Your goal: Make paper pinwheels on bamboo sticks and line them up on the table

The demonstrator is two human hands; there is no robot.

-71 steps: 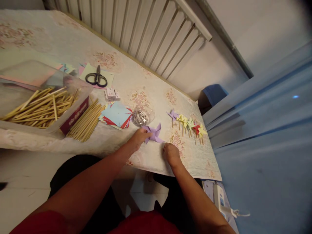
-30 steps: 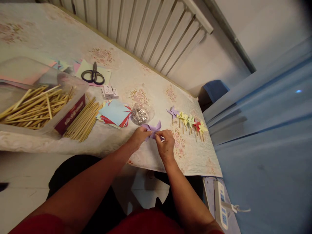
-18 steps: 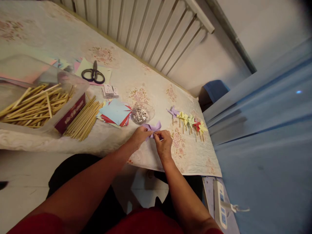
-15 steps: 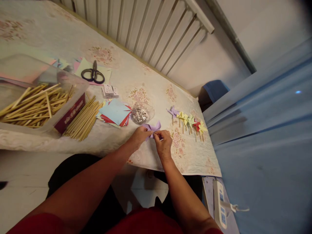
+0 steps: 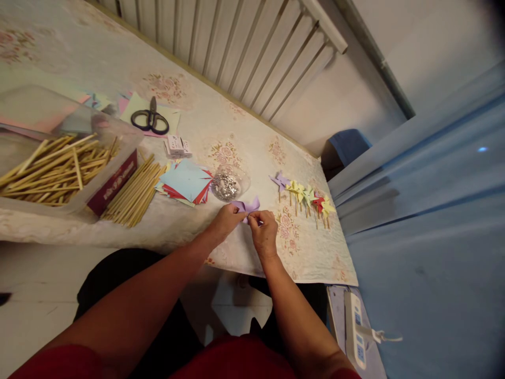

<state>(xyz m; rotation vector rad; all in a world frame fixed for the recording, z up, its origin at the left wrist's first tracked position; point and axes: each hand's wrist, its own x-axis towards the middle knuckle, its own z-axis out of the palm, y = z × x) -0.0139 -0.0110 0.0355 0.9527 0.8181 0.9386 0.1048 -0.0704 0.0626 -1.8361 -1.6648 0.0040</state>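
A folded purple paper pinwheel (image 5: 249, 206) is held just above the table's near edge. My left hand (image 5: 224, 220) pinches its left side, fingers closed on the paper. My right hand (image 5: 263, 232) is closed in a pinch at the pinwheel's centre. Whether a pin sits between those fingers is too small to tell. Just behind the hands stands a clear dish of shiny pins (image 5: 228, 185).
A row of finished pinwheels on sticks (image 5: 304, 199) lies to the right. Left of the dish are coloured paper squares (image 5: 185, 182), loose wooden sticks (image 5: 134, 193), a clear box of sticks (image 5: 59, 169), scissors (image 5: 150, 120) and a small box (image 5: 178, 147). A power strip (image 5: 353, 329) lies below the table edge.
My right hand came up from the table edge to the pinwheel's centre and pinched it. The pinwheel was lifted slightly; in the last half second both hands barely moved.
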